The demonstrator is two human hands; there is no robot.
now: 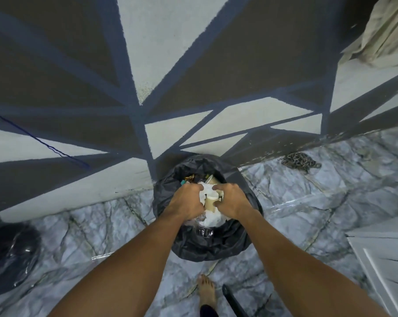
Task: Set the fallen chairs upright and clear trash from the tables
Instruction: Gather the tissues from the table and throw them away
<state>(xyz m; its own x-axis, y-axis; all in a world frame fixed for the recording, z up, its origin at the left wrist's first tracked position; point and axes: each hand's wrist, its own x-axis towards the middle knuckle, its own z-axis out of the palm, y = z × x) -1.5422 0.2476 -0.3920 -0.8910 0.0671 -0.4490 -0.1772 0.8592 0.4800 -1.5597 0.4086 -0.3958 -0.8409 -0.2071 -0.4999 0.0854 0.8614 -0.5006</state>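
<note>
A bin lined with a black trash bag (pixel 207 243) stands on the floor against the painted wall. Both my hands are over its mouth. My left hand (pixel 187 200) and my right hand (pixel 231 197) each grip a bundle of trash (pixel 210 203): white crumpled plastic and a beige paper cup, held between them just above the bag's opening. More rubbish, a gold wrapper and something teal (pixel 189 179), lies deeper in the bag. No chair or table is in view.
A dark helmet (pixel 10 257) lies on the marble floor at the left. A coiled chain (pixel 299 161) sits by the wall at the right. A white panelled door (pixel 385 259) stands at the right edge. My bare foot (pixel 206 291) is below the bin.
</note>
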